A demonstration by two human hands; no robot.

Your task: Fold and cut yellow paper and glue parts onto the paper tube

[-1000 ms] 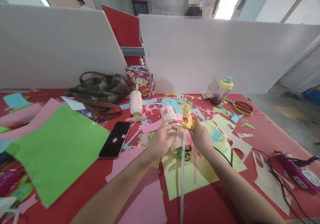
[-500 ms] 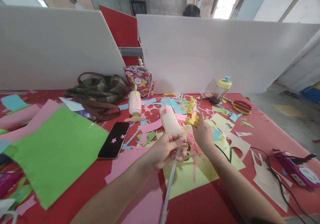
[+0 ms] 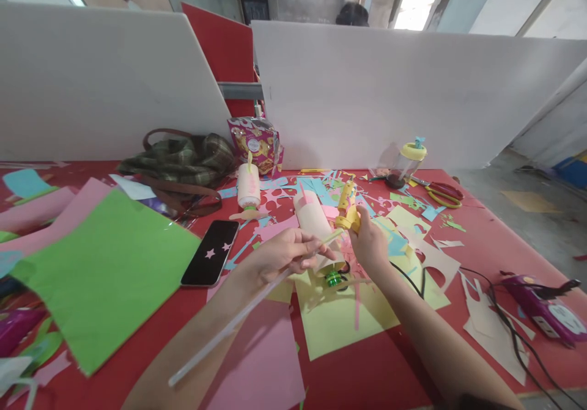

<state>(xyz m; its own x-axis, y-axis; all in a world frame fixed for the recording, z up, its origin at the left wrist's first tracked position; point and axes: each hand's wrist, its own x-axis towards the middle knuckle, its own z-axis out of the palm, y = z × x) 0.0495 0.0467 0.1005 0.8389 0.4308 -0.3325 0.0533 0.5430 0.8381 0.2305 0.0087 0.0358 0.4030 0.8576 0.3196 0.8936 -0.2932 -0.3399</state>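
Note:
My left hand (image 3: 293,252) pinches a long translucent glue stick (image 3: 233,323). The stick slants from lower left to upper right, and its yellowish tip lies close to the rear of a yellow glue gun (image 3: 347,196). Whether tip and gun touch I cannot tell. My right hand (image 3: 370,239) is wrapped round the gun's handle, with the nozzle pointing away from me. Just beyond my left hand lies a cream paper cylinder (image 3: 312,214) with a pink piece on its far end. Below the hands, a green bottle cap or spool-like piece (image 3: 333,278) rests over yellow paper (image 3: 343,330).
A phone (image 3: 211,253) bearing pink stars and green paper (image 3: 105,275) lie left. A second paper-wrapped cylinder (image 3: 249,185) stands near a snack bag (image 3: 257,144). At right are a clear jar (image 3: 407,164), scissors (image 3: 443,195) and a purple power strip (image 3: 545,309) with black cords.
The glue stick has swung so its lower end points further left. My left hand has shifted slightly left and up, uncovering the green piece. The glue gun has moved slightly left.

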